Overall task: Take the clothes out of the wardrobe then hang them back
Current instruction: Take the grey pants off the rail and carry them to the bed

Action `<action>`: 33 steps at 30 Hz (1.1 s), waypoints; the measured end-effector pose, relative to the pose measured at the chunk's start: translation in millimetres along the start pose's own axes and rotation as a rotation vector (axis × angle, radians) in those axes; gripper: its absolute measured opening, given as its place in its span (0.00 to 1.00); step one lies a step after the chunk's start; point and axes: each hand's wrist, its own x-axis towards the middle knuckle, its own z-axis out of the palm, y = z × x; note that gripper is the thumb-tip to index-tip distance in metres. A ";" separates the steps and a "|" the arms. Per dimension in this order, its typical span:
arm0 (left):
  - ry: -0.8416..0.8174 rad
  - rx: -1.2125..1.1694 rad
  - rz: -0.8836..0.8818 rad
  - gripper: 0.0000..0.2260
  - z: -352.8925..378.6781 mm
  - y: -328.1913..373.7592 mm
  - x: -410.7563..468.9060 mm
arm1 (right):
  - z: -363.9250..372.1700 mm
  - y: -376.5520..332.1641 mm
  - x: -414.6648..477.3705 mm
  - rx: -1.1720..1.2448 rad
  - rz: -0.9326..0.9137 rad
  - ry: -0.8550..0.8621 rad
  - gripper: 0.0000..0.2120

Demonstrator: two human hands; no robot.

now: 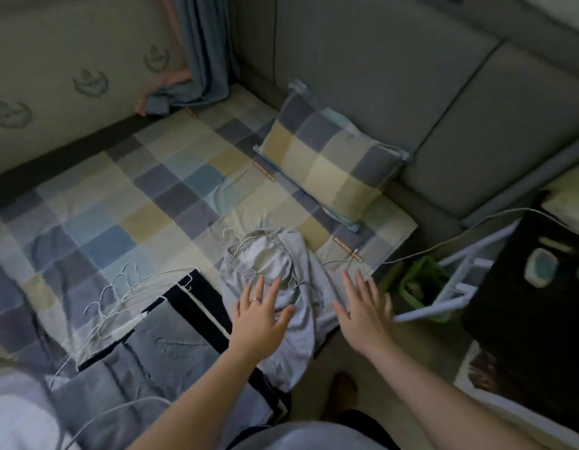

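At the near edge of the bed [119,196], on the checked sheet, lies a pale grey garment [306,271] with a gathered elastic waistband. Its lower part hangs over the bed's side toward the floor. A thin wire hanger [239,238] shows at the waistband; whether it is threaded through the cloth or only lies on it I cannot tell.

The left hand [262,316] is spread flat over the garment's left half, with straight, splayed fingers [259,287] that hold nothing. The right hand [366,310] is spread the same way at the garment's right edge and is also empty. Whether either palm presses the cloth or hovers just above it is not clear.

To the left, a loose heap of wire hangers [116,297] rests on the sheet. Beside it lie dark folded clothes [158,345], and a checked pillow [330,157] sits farther back. The wardrobe is not in view.

I judge that the clothes are already out and laid on the bed, and that this garment is being smoothed or readied for hanging. The next move probably calls for closing the fingers on the waistband and hanger together. The soft cloth needs lifting evenly so it does not slide off the thin wire, before it is carried to the wardrobe rail.
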 end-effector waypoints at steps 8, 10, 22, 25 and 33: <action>-0.057 0.175 0.431 0.31 28.2 126.8 -10.7 | -48.2 101.1 -102.1 0.117 0.260 0.320 0.30; -0.035 0.213 0.554 0.31 42.7 167.1 -18.6 | -58.6 133.9 -133.7 0.121 0.320 0.391 0.30; -0.083 0.151 1.228 0.31 163.3 459.4 -179.1 | -118.0 346.6 -389.8 0.099 0.737 0.775 0.31; -0.118 0.122 1.408 0.30 203.5 529.6 -233.0 | -133.8 397.4 -462.7 0.051 0.853 0.845 0.32; -0.208 -0.020 1.873 0.32 270.1 701.5 -400.1 | -192.9 466.7 -665.6 -0.109 1.167 1.059 0.32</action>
